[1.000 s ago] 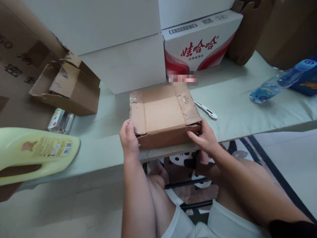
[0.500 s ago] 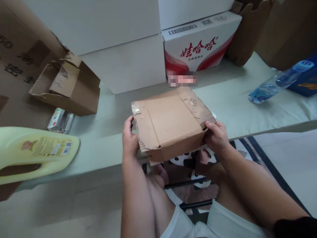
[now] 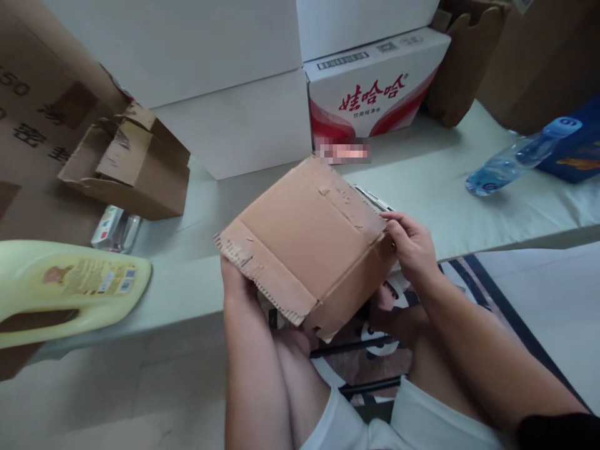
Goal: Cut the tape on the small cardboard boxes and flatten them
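The pale-green-covered desk [image 3: 187, 262] runs across in front of me. At its back stands the red-and-white carton [image 3: 375, 100]; best to keep clear of it.

My cardboard box [image 3: 300, 231] sits b/w both hands, tilted & skewed, near corner poking past the desk's front edge. Can't tell if its far end rests on anything.

My R grip [image 3: 412, 247] pinches the box's right near corner, thumb up by the top edge. My L grip [image 3: 237, 281] grasps the left side, fingers mostly hidden under the ragged flap [image 3: 276, 272], so can't tell how hard they press. To hold it well: share the wt evenly L/R & bear on the side walls, b/c that flap would prob tear under load. Firm, no crushing; the walls look thin.

White cutter [image 3: 375, 199] lies just beyond the box's right edge, partly hidden. Can't see a blade, so I'd keep R fingers off it & not drag the box over it.

Smallest: torn patches [image 3: 324, 191] on top, prob weak; no thumb pressure there.
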Demonstrator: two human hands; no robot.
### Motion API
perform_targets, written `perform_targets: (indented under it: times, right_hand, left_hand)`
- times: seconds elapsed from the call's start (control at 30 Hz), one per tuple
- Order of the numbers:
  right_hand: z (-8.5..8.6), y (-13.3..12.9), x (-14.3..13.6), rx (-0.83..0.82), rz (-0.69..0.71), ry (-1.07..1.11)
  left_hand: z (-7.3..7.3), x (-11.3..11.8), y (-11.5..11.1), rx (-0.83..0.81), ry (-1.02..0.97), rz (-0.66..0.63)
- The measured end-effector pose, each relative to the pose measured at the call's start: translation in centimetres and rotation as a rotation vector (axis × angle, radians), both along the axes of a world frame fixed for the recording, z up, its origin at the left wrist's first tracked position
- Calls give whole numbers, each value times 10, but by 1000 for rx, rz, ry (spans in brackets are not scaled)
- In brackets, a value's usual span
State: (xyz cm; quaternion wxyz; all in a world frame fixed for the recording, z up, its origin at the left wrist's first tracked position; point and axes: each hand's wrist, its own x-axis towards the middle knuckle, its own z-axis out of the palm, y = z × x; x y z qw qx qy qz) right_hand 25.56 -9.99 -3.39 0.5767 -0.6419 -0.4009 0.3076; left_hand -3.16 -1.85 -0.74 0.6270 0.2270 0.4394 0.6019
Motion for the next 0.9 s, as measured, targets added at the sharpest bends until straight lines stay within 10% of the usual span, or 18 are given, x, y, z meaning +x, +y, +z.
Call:
perform_targets:
  times: [0.2, 0.4, 0.7, 0.9]
  right_hand:
    - [-17, 7, 5, -13, -28, -119]
    - [-24, 12, -2, -103, 79, 201]
    - [-10, 8, -19, -246, 191, 423]
    - [-10, 8, -23, -183, 151, 420]
  left_hand:
    - [15, 0, -1, 16, 0, 128]
    - [10, -6, 5, 39, -9, 192]
    - [13, -4, -10, 274, -1, -2]
    - [6, 1, -6, -61, 92, 109]
